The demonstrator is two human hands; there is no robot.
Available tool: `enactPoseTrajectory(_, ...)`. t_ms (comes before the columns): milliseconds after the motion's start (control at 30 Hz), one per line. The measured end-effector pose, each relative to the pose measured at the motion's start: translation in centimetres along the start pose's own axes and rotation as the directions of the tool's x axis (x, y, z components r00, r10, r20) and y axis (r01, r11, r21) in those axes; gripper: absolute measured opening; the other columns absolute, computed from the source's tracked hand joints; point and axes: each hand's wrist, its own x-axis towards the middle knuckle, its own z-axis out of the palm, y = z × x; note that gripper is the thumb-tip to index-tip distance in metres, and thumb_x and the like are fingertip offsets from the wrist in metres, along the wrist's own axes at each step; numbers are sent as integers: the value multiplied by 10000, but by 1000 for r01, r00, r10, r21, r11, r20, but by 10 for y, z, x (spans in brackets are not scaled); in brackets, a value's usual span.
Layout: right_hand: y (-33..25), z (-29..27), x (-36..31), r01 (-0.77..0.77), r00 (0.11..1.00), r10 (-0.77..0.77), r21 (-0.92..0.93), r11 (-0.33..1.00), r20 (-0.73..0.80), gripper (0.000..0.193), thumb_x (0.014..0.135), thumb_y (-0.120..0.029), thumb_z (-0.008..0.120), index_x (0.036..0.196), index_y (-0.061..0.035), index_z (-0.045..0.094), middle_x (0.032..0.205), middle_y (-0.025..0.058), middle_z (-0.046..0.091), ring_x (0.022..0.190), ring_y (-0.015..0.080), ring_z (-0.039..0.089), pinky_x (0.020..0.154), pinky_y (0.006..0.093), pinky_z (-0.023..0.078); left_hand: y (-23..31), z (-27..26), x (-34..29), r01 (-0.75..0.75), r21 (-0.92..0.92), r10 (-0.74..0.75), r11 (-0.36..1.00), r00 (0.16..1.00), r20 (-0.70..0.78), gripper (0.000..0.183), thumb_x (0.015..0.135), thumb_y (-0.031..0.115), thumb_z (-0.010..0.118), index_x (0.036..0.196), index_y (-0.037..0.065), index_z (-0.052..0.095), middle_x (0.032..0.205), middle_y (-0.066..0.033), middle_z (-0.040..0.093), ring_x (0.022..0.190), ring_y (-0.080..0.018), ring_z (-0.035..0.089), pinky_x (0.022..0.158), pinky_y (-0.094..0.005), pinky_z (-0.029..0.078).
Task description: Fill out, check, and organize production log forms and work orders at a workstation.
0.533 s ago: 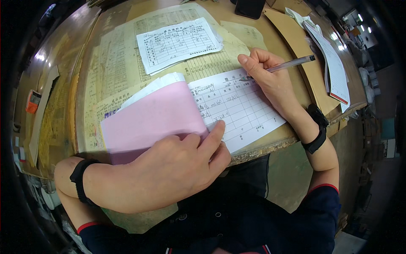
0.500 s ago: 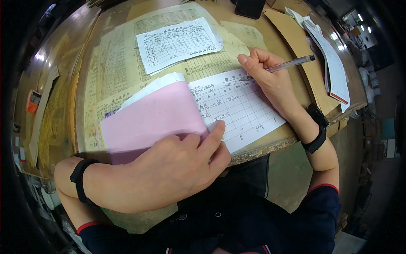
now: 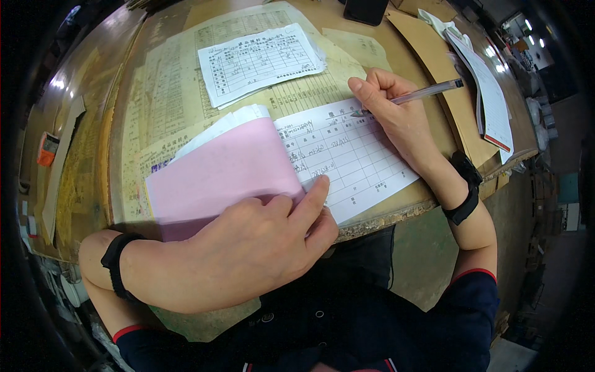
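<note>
A clear-barrelled pen (image 3: 431,92) with a dark cap end is gripped in my right hand (image 3: 400,121). Its tip points at the upper part of a white printed form (image 3: 365,164), which carries handwriting in several boxes. My left hand (image 3: 269,245) rests across the lower part of the form pad, its index finger extended onto the form and the other fingers loosely bent, with nothing held. A pink sheet (image 3: 223,164), folded over to the left, lies partly under that hand. Beyond the pad sits a small stack of filled-in white slips (image 3: 260,65).
Yellowed printed sheets (image 3: 167,93) cover the tabletop beneath the papers. Brown cardboard (image 3: 434,62) and a clipped bundle of papers (image 3: 486,93) lie at the right. A black phone-like object (image 3: 367,11) is at the far edge, and an orange item (image 3: 47,149) at the left.
Almost nothing has moved. The pen's rear end has tipped very slightly; both hands stay in place over the form.
</note>
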Motion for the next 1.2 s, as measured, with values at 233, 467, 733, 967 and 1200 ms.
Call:
enactPoseTrajectory(233,-2,1,0,-13,1000,13,6,1000,5,417,938,-240,646,612,-103,424,565,-103,365,539,-3,271,458,216,200,0,0,0,4,-2,-4,1000,1000,-2,357,742,128,600,1067,-17,567,1296,-271,512,720,-166,593,592,-262,519)
enactPoseTrajectory(467,1,0,0,4,1000,-4,7,1000,12,409,946,-228,633,616,-100,427,573,-101,370,546,-2,271,463,215,204,0,-1,0,2,2,-2,1000,1000,10,350,745,124,599,1065,-15,567,1300,-270,510,722,-165,594,589,-258,517)
enactPoseTrajectory(733,-2,1,0,-3,1000,4,-25,1000,17,418,945,-227,632,611,-94,418,576,-97,368,554,8,272,470,222,211,-1,-1,-1,-2,-7,2,1000,1000,16,369,746,124,601,1082,-22,558,1305,-281,501,729,-173,599,591,-257,516)
enactPoseTrajectory(967,-4,1,-1,-28,1000,28,-29,999,-1,423,932,-256,653,608,-98,433,572,-97,377,553,4,287,471,219,220,-1,-2,-1,-1,-18,1,1000,1000,28,378,743,118,606,1088,-28,552,1311,-286,493,742,-178,602,599,-263,519)
enactPoseTrajectory(1200,-3,1,1,-8,1000,8,-44,999,10,428,935,-255,651,607,-97,424,572,-98,373,550,4,286,463,220,219,-1,-2,-1,5,-43,-4,999,1000,21,377,742,110,608,1086,-32,553,1308,-290,493,742,-183,603,607,-271,525)
